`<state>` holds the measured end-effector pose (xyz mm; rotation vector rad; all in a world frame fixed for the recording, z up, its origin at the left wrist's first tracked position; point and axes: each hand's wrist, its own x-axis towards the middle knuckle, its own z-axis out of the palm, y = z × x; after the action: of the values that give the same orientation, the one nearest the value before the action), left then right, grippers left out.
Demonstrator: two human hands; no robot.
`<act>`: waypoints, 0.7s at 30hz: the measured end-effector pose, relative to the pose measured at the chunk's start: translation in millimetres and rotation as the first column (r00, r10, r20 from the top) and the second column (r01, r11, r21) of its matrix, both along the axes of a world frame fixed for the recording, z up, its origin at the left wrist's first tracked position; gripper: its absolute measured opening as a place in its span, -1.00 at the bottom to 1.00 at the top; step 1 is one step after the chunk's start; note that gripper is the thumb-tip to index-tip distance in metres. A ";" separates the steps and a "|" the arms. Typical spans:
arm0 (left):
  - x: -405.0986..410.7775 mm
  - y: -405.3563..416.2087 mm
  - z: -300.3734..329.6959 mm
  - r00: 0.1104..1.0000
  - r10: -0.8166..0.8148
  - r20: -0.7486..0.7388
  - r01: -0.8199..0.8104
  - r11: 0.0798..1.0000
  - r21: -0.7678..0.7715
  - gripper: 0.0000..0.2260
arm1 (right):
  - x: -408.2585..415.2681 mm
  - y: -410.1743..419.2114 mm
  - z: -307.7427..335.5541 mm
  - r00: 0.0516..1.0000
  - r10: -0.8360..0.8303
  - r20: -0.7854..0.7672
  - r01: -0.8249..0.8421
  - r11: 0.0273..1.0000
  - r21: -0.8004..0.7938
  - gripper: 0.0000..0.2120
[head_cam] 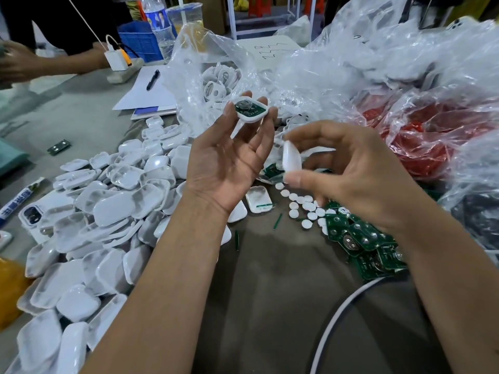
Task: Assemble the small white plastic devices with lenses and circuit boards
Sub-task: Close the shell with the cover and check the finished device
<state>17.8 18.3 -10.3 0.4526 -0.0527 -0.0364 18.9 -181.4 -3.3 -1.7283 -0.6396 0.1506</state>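
My left hand point(226, 160) is raised palm up and pinches a white shell half point(251, 110) at its fingertips; a green circuit board with a coin cell sits inside it. To its right, my right hand point(348, 171) pinches a second white cover point(291, 157) between thumb and fingers, held edge-on. The two pieces are apart. Below the hands lie a loose white shell point(258, 198), several small round white lenses point(302, 205) and a heap of green circuit boards point(364, 247).
A big pile of white shells point(108, 211) covers the left of the table. Clear plastic bags point(351, 63) with more parts and red items point(432, 136) crowd the back right. Another person's hand point(19, 63), a power strip, paper with a pen point(152, 80) and a bottle are at the back left.
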 end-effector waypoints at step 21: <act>3.1 -25.0 -12.1 0.992 -0.121 0.027 0.119 0.990 0.078 -0.59 | 12.8 -5.4 -2.6 0.896 0.170 -0.410 0.152 0.750 0.643 -0.75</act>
<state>20.9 -6.7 -22.4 0.5262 -0.1095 -0.1502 31.7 -186.8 -5.9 -0.9366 -0.2931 0.2808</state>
